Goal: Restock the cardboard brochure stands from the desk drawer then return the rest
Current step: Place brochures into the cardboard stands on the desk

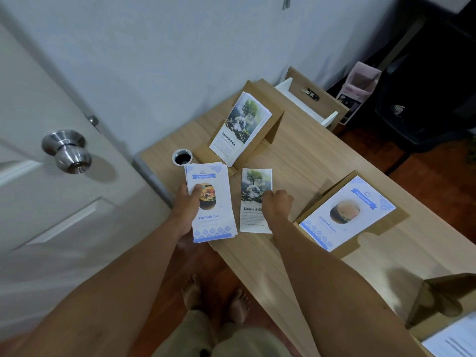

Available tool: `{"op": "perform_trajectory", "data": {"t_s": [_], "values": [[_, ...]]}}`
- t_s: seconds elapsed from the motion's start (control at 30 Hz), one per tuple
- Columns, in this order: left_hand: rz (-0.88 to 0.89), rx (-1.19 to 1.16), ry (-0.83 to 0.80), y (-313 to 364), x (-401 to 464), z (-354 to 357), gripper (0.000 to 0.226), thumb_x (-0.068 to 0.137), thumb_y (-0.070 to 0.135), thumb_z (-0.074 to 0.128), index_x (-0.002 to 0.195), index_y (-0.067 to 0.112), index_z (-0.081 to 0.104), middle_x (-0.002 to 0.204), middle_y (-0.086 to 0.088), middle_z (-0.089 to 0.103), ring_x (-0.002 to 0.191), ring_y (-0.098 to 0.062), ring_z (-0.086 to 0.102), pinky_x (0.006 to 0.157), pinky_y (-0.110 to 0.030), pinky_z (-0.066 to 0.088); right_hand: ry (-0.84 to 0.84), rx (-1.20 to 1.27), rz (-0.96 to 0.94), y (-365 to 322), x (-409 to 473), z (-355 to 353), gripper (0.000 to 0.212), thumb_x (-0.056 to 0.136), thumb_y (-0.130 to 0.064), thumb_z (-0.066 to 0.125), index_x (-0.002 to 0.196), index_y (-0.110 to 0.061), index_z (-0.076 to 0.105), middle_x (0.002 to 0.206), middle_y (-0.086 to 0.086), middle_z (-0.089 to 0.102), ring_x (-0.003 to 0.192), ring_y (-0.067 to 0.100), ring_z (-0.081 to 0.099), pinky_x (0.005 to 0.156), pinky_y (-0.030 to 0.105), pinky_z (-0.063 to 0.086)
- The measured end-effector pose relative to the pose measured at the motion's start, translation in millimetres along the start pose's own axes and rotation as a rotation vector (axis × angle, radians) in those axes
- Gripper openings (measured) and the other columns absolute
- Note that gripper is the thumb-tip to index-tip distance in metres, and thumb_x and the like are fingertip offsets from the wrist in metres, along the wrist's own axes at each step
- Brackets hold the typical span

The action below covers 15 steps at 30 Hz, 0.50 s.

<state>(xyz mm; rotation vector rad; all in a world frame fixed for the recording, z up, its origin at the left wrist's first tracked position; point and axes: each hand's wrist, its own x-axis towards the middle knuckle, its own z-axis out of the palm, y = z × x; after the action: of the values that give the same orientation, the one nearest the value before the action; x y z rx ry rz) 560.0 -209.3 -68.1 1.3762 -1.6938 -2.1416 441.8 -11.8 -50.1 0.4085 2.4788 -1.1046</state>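
My left hand [186, 206] grips a stack of blue-and-white brochures [213, 215] over the desk's left corner, thumb on the top sheet. My right hand [277, 204] rests with curled fingers on a small pile of tree-and-globe "Liceria & Co." brochures [251, 199] lying flat on the desk. Behind them a cardboard stand [273, 124] holds the same tree brochures [240, 127] upright. To the right a second cardboard stand [381, 225] holds blue-and-white brochures [345, 215]. The desk drawer [306, 104] is pulled open at the far end.
A round cable hole [182, 157] sits in the wooden desk [296, 163] near my left hand. A white door with a steel knob [65, 150] stands at the left. Another cardboard piece [438, 300] and papers [453, 338] lie at the lower right. My bare feet show below.
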Motion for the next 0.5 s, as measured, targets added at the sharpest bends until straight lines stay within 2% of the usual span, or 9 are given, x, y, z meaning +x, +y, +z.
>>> {"op": "perform_trajectory", "data": {"t_s": [0.07,0.13,0.2,0.37,0.43,0.5], "values": [[0.006,-0.007,-0.009,3.6,-3.9,5.2,0.026,0.104,0.034,0.055,0.129,0.025,0.054,0.122,-0.009,0.069,0.107,-0.030,0.072,0.090,-0.060,0.059,0.037,-0.013,-0.041,-0.6,-2.7,-6.2,0.032,0.102,-0.023,0.045,0.112,0.003,0.059,0.124,0.017,0.051,0.101,0.036,0.062,0.090,0.051,0.055],[0.013,-0.013,-0.008,7.0,-8.4,11.3,0.023,0.104,0.034,0.055,0.126,0.027,0.055,0.121,-0.008,0.069,0.106,-0.030,0.072,0.087,-0.058,0.060,0.014,0.060,-0.103,-2.3,-4.8,-12.0,0.027,0.102,-0.021,0.044,0.110,-0.002,0.062,0.116,0.015,0.063,0.088,0.029,0.068,0.072,0.040,0.058],[0.024,-0.013,0.001,9.7,-18.7,20.3,0.014,0.104,0.034,0.056,0.118,0.031,0.056,0.117,-0.006,0.069,0.102,-0.028,0.073,0.079,-0.051,0.063,-0.069,0.152,-0.161,-3.2,-9.4,-19.1,0.022,0.101,-0.022,0.047,0.103,-0.008,0.064,0.100,0.010,0.071,0.076,0.022,0.070,0.058,0.030,0.051],[0.031,-0.019,-0.027,10.2,-32.6,39.7,0.005,0.103,0.030,0.058,0.106,0.033,0.055,0.114,-0.004,0.070,0.093,-0.022,0.072,0.062,-0.036,0.060,-0.357,0.328,-0.243,-12.6,-25.6,-26.3,0.018,0.096,-0.026,0.063,0.082,-0.015,0.065,0.081,0.004,0.071,0.066,0.016,0.064,0.054,0.028,0.048],[0.036,-0.029,-0.043,11.9,-40.0,47.8,0.005,0.104,0.029,0.058,0.107,0.031,0.055,0.112,-0.004,0.071,0.086,-0.018,0.073,0.054,-0.031,0.058,-0.380,0.317,-0.279,-12.0,-29.6,-30.1,0.021,0.093,-0.027,0.070,0.077,-0.015,0.064,0.084,0.007,0.071,0.068,0.016,0.063,0.058,0.031,0.049],[0.018,-0.072,-0.090,14.8,-50.6,56.4,0.012,0.104,0.033,0.057,0.113,0.025,0.057,0.110,-0.005,0.074,0.079,-0.018,0.076,0.053,-0.031,0.058,-0.357,0.335,-0.286,-5.1,-35.6,-39.0,0.018,0.091,-0.022,0.075,0.083,-0.010,0.063,0.088,0.012,0.070,0.072,0.018,0.061,0.060,0.033,0.048]]}}
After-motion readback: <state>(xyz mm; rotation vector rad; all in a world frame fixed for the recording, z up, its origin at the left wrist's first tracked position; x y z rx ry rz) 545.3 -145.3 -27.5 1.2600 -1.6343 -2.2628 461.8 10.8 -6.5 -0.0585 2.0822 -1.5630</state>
